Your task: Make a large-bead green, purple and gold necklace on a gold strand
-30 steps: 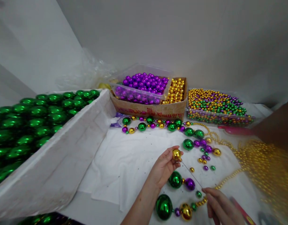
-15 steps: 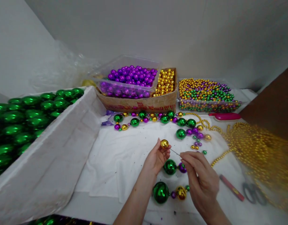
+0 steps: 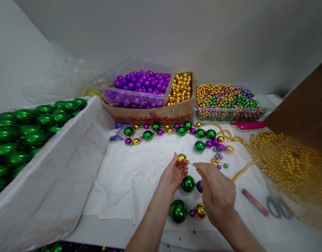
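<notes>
My left hand (image 3: pixel 173 175) pinches a gold bead (image 3: pixel 181 159) between thumb and fingertips, held above a white cloth (image 3: pixel 134 178). My right hand (image 3: pixel 216 192) is closed on a thin needle (image 3: pixel 191 164) whose tip points at the gold bead. Under my hands lies a strand with large green beads (image 3: pixel 178 211), a purple bead (image 3: pixel 199 186) and a gold bead (image 3: pixel 200 210). The same strand of green, purple and gold beads (image 3: pixel 163 130) runs along the cloth's far side. A few small loose beads (image 3: pixel 218 160) lie to the right of the hands.
A white box of large green beads (image 3: pixel 27 129) fills the left. At the back stand a clear tub of purple beads (image 3: pixel 140 84), a cardboard box with gold beads (image 3: pixel 180 89) and a tray of mixed small beads (image 3: pixel 225 99). Gold bead strings (image 3: pixel 289 168), scissors (image 3: pixel 278 206), a red stick (image 3: pixel 254 202) and a pink tool (image 3: pixel 247 125) lie right.
My right hand rose from the lower right edge up to the gold bead, bringing the needle close to it. The view shifted a little to the right and down.
</notes>
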`<action>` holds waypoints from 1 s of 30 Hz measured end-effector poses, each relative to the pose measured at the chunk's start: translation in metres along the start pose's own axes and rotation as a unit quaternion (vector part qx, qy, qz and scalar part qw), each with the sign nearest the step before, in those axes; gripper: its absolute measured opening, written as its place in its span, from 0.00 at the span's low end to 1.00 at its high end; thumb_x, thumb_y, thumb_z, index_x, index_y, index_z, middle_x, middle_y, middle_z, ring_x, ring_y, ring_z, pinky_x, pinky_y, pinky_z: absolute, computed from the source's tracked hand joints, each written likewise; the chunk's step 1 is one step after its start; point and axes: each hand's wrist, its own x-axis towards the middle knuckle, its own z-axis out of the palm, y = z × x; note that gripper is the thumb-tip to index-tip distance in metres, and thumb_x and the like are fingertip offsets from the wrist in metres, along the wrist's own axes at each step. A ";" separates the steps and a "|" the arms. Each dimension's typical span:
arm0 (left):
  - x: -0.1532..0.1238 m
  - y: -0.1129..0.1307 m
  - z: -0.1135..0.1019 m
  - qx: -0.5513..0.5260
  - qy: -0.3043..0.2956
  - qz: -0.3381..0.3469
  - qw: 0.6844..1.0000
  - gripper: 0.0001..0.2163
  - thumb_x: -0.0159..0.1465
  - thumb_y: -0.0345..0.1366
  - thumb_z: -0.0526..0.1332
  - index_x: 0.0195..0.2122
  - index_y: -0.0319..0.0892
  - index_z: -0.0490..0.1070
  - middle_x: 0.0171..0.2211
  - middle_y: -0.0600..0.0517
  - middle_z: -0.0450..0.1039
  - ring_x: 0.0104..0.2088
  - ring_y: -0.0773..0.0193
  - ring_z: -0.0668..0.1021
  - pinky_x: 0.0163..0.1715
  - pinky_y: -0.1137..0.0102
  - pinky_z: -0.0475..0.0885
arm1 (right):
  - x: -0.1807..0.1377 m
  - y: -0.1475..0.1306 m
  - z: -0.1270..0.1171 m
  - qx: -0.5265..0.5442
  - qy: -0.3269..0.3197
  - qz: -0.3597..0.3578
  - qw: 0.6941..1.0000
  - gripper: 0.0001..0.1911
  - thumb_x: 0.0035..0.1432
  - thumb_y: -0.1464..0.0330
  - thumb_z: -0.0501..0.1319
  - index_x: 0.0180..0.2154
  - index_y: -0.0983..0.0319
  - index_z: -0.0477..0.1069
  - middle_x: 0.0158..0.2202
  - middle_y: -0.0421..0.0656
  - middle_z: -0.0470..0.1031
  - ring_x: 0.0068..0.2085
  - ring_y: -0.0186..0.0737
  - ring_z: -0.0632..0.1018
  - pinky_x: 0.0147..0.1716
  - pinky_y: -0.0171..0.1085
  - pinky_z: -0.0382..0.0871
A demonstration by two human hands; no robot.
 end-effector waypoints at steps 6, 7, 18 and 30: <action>0.000 -0.001 0.000 0.005 0.001 0.007 1.000 0.17 0.66 0.43 0.51 0.33 0.34 0.69 0.25 0.47 0.74 0.21 0.70 0.75 0.20 0.77 0.72 | 0.001 -0.001 0.001 -0.012 0.001 -0.003 1.000 0.13 0.61 0.80 0.50 0.44 0.68 0.69 0.37 0.50 0.75 0.41 0.40 0.75 0.38 0.36 0.70; -0.001 -0.001 -0.001 0.008 0.001 0.010 1.000 0.17 0.66 0.43 0.51 0.32 0.34 0.69 0.25 0.47 0.74 0.21 0.70 0.75 0.20 0.77 0.72 | 0.002 -0.001 0.002 -0.015 0.003 -0.003 1.000 0.13 0.61 0.80 0.49 0.43 0.68 0.69 0.37 0.50 0.75 0.40 0.40 0.76 0.38 0.36 0.71; -0.004 0.000 0.004 0.007 -0.011 0.020 1.000 0.17 0.67 0.42 0.51 0.31 0.35 0.69 0.25 0.48 0.74 0.20 0.72 0.74 0.21 0.78 0.71 | -0.003 0.003 0.013 0.000 -0.011 0.019 1.000 0.14 0.62 0.77 0.48 0.44 0.66 0.69 0.38 0.51 0.76 0.41 0.42 0.76 0.38 0.40 0.72; -0.019 0.006 0.046 0.146 -0.088 0.206 0.964 0.09 0.62 0.37 0.59 0.36 0.37 0.75 0.41 0.45 0.76 0.42 0.60 0.76 0.44 0.67 0.70 | -0.003 0.047 -0.016 0.088 -0.118 0.243 0.959 0.10 0.60 0.67 0.58 0.42 0.60 0.73 0.37 0.43 0.76 0.35 0.39 0.75 0.31 0.36 0.69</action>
